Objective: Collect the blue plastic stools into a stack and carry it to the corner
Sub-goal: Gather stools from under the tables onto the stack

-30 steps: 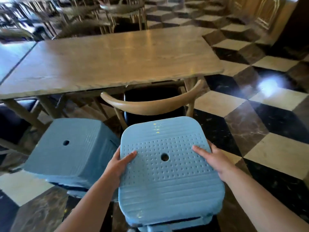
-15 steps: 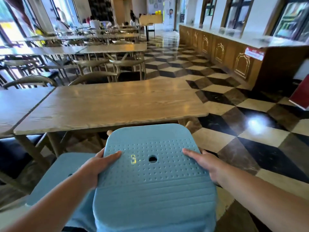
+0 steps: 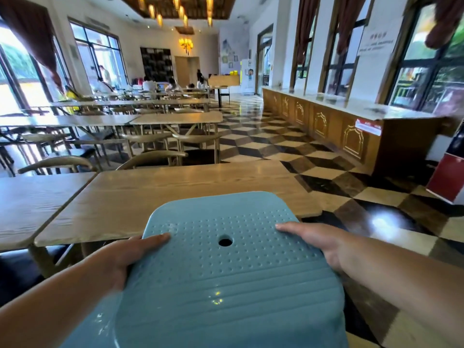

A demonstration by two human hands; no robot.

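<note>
Grip: blue stool (image 3: 226,272) is held by left hand (image 3: 125,259) at 9 o'clock, right hand (image 3: 324,243) at 3 o'clock; lifted, carrying to corner judged outstanding.

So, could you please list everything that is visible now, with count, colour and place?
blue plastic stool: one seat visible, light blue, front centre, held at both sides
wooden tables: several, light brown, rows on left
wooden chairs: several, tan, at the tables
floor: black, cream and brown cube pattern
counter: one, brown with gold ornament, right wall
people: a few, far end, blurred
left hand: grips the stool's left edge
right hand: grips its right edge
</note>
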